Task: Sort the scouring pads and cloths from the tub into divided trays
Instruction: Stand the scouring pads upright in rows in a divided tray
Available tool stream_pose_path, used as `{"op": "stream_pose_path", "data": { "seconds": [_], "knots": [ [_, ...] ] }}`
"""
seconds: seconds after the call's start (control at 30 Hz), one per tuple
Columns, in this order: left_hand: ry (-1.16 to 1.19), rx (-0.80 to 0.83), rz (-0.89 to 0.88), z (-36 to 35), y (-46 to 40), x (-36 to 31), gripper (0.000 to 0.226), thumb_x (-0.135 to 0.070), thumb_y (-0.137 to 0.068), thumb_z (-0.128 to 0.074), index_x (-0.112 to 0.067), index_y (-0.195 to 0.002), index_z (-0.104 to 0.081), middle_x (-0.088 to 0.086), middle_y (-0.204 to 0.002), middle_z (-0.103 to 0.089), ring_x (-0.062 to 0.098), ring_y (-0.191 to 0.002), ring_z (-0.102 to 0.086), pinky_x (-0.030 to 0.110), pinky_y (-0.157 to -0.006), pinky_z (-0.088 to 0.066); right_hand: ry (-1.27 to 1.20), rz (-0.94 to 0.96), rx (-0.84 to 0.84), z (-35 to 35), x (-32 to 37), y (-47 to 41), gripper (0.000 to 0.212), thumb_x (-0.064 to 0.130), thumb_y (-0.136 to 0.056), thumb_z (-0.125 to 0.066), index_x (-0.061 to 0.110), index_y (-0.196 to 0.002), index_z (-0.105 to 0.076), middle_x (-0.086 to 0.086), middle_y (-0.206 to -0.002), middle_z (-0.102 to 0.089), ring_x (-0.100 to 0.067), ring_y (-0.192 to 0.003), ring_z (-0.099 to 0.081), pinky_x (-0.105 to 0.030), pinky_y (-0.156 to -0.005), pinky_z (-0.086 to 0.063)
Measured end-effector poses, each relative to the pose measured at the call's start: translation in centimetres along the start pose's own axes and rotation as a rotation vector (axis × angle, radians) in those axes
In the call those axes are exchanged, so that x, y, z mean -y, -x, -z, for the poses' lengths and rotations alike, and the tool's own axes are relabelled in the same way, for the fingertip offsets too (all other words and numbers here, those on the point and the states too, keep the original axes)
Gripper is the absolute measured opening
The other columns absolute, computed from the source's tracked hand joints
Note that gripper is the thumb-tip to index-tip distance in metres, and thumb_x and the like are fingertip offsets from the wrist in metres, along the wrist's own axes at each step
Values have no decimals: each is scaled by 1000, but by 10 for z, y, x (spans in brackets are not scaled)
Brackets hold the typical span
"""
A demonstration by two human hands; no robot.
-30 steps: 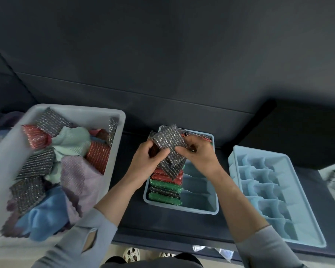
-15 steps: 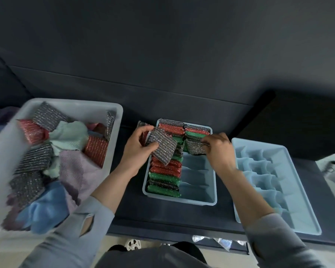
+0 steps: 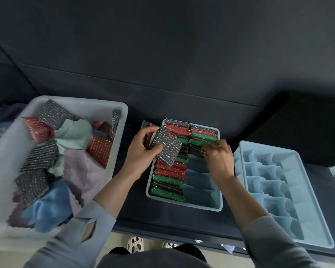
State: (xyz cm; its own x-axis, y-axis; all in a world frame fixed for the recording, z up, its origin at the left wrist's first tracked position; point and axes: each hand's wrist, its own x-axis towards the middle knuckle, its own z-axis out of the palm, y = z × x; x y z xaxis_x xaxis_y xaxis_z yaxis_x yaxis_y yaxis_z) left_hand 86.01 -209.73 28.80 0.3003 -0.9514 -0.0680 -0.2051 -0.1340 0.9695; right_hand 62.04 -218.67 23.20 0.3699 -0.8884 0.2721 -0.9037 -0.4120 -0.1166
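Left hand [image 3: 143, 151] holds a small stack of scouring pads just above the middle tray [image 3: 201, 206], thumb across the top silver pad [image 3: 167, 147], fingers curled beneath — probably a ready supply. Right hand [image 3: 219, 157], wrist bent down, presses a silver pad [image 3: 196, 150] into the right column; its blurred fingertips seem to pinch it.

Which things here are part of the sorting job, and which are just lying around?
Job: tub of pads and cloths; silver pad held in left hand; right hand; part-filled tray; empty tray.
Lying about: shoes on the floor.
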Motion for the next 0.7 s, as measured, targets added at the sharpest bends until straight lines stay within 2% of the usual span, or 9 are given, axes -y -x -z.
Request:
{"op": "stream_pose_path", "data": {
  "seconds": [0.1,0.17,0.23,0.33,0.4,0.43,0.53,0.6,0.7],
  "knots": [
    [30,3,3,-1,1,0,51,-10,-85,-72,-29,-128,-52,-33,-117,-48,-37,-96,-39,3,-83,-31,-53,16,-1,-5,4,1,28,-8,-64,-76,10,-85,-75,-5,-84,-69,-29,-80,-59,-36,-57,-54],
    [45,14,-1,-3,2,0,50,-10,-85,-71,-30,-127,-53,-32,-118,-48,-36,-97,-39,3,-83,-32,-73,20,49,-8,7,5,30,-17,-56,-77,7,-74,-73,-7,-74,-68,-30,-69,-60,-35,-49,-54],
    [49,21,-11,-4,3,-1,50,-12,-85,-72,-34,-126,-53,-31,-123,-49,-32,-105,-39,6,-90,-29,-154,-26,25,-2,11,3,26,-15,-61,-74,10,-63,-66,-4,-62,-61,-26,-56,-55,-32,-45,-50],
    [60,47,-3,-8,3,-2,50,-17,-84,-74,-39,-124,-54,-22,-133,-51,-10,-125,-41,22,-105,-30,-513,-127,-1,29,30,-11,15,26,-92,-66,19,-80,-71,6,-68,-66,-13,-58,-60,-25,-57,-50],
    [72,63,-26,-11,5,-4,48,-17,-84,-73,-38,-124,-55,-21,-132,-52,-12,-121,-44,18,-101,-33,-808,-197,155,46,44,-17,20,45,-88,-66,26,-93,-72,15,-78,-67,0,-71,-63,-15,-68,-50],
    [76,63,-41,-13,6,-6,45,-18,-86,-72,-35,-125,-55,-22,-131,-53,-18,-117,-44,13,-96,-33,-883,-205,237,49,49,-19,23,47,-83,-71,29,-98,-71,18,-83,-66,0,-79,-64,-19,-74,-53],
    [90,59,-68,-18,8,-9,28,-26,-96,-59,-31,-124,-58,-25,-126,-55,-20,-114,-46,11,-94,-33,-920,-227,361,46,52,-15,34,36,-76,-82,27,-106,-69,17,-91,-63,-9,-91,-63,-38,-86,-56],
    [132,66,-46,-19,8,-8,26,-22,-99,-53,-34,-122,-60,-25,-125,-58,-8,-119,-51,25,-103,-39,-1043,-287,369,51,50,-13,31,26,-77,-82,20,-104,-69,7,-93,-68,-11,-87,-63,-35,-86,-55],
    [159,40,6,-18,8,-4,33,-13,-98,-55,-39,-117,-61,-21,-126,-58,9,-120,-56,45,-101,-49,-1145,-333,289,63,35,-8,18,12,-82,-77,17,-96,-66,-2,-93,-70,-11,-80,-63,-26,-75,-53]
  ]
}}
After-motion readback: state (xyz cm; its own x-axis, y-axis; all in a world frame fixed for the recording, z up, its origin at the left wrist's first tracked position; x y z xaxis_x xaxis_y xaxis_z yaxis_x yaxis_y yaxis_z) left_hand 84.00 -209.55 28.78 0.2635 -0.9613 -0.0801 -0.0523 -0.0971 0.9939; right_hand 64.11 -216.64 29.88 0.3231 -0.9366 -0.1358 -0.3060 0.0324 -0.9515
